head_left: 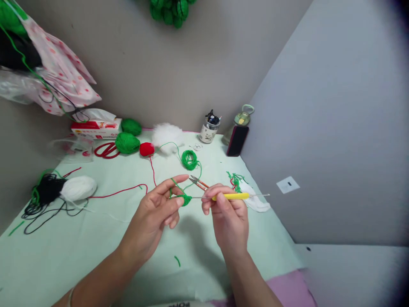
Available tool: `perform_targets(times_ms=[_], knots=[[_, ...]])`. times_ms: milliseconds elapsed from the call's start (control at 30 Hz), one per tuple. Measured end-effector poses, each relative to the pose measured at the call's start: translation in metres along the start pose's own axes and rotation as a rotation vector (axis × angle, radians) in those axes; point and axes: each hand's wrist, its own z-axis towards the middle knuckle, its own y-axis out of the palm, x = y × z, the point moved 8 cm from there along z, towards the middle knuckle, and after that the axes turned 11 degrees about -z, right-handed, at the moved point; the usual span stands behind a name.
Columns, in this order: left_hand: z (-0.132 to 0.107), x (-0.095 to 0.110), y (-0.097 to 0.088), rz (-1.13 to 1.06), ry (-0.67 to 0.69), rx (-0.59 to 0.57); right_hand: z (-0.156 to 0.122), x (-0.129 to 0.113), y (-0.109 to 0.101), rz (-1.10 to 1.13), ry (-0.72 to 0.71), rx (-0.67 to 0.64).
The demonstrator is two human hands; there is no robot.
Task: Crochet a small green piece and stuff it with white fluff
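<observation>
"Over the desk (pixel 108 243), why does your left grip (pixel 153 217) pinch that green stitched piece (pixel 185 200)?"

"To steady it, likely; your right grip (pixel 229 215) clamps the yellow-handled hook (pixel 233 196), its tip perhaps inside the stitches."

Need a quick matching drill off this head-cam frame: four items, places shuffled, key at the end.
Things
1. yellow-handled hook
2. green crochet piece
3. red yarn ball
4. phone

Places
A. pinched in the left hand
B. standing in front of the bottle
C. held in the right hand
D. between a green yarn ball and the white fluff

Pairs: 1-C, 2-A, 3-D, 4-B
</observation>
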Motion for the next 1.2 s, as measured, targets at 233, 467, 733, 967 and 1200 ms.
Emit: perform_targets(times_ms=[233, 467, 733, 967, 1200], knots=[[0.009, -0.007, 0.003, 0.082, -0.002, -0.043, 0.002, -0.008, 0.016, -0.418, -0.209, -0.042], [0.020, -0.015, -0.006, -0.124, -0.137, 0.018, -0.005, -0.017, 0.023, -0.699, -0.486, -0.010], [0.025, -0.009, -0.015, -0.024, -0.079, -0.004, 0.018, 0.021, 0.016, -0.216, 0.014, -0.031], [0.022, -0.006, -0.017, 0.127, -0.046, -0.038, 0.015, 0.035, 0.015, -0.126, 0.153, -0.010], [0.021, 0.000, -0.025, 0.138, -0.025, -0.004, 0.018, 0.029, 0.020, -0.124, 0.138, -0.063]])
